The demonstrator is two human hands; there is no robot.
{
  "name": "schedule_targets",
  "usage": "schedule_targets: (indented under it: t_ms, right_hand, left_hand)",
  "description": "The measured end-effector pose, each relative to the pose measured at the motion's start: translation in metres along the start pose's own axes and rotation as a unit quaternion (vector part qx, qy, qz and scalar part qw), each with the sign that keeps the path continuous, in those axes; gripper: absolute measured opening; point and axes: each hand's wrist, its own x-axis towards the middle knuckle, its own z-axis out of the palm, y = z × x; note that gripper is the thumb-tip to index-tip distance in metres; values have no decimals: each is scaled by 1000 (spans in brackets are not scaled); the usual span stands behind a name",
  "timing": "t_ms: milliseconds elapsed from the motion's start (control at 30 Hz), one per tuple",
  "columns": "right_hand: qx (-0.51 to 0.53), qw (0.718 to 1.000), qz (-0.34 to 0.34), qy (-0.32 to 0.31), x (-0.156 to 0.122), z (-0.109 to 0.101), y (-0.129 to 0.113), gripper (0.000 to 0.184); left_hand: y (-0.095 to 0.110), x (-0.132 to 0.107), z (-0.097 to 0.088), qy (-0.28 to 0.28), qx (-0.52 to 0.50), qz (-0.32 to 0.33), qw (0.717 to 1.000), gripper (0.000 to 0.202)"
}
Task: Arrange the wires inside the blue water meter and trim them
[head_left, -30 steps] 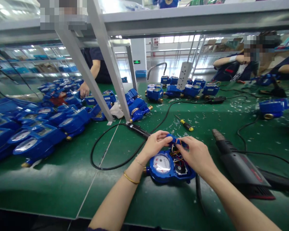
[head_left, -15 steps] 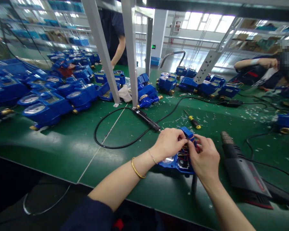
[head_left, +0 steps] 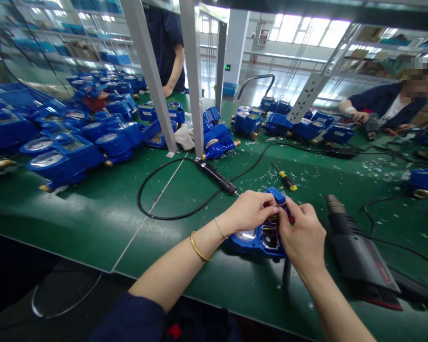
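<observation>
Above the blue meter, left hand apparently pinches thin, probably fragile wires; right hand curls half-closed, hold hidden. The stiff-looking casing suits gripping.

Green tabletop is filling the lower view; its near edge is slanting down to the right, and a pale seam is running up from that edge. Pale posts are rising off its far left part. Beyond the far edge, glossy grey floor is catching window glare. White column is standing mid-room, green sign glowing beside it. Bright windows are lighting the back. Stocked shelves are lining both sides. Dark beam is crossing top right.
</observation>
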Motion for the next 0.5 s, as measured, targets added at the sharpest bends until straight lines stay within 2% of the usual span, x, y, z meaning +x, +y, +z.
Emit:
schedule_targets:
  t_ms: [233,400,500]
  right_hand:
    - [-11,999,8,-31,3,-2,-1,30]
    - [-36,998,23,-53,4,-5,-3,31]
    - [-58,995,37,-71,3,-8,-4,30]
  left_hand:
    - [-5,1,0,-1,-17,-22,1000,29]
    - [-6,0,2,-1,-17,-29,999,10]
    - [-4,0,3,7,-4,-33,999,12]
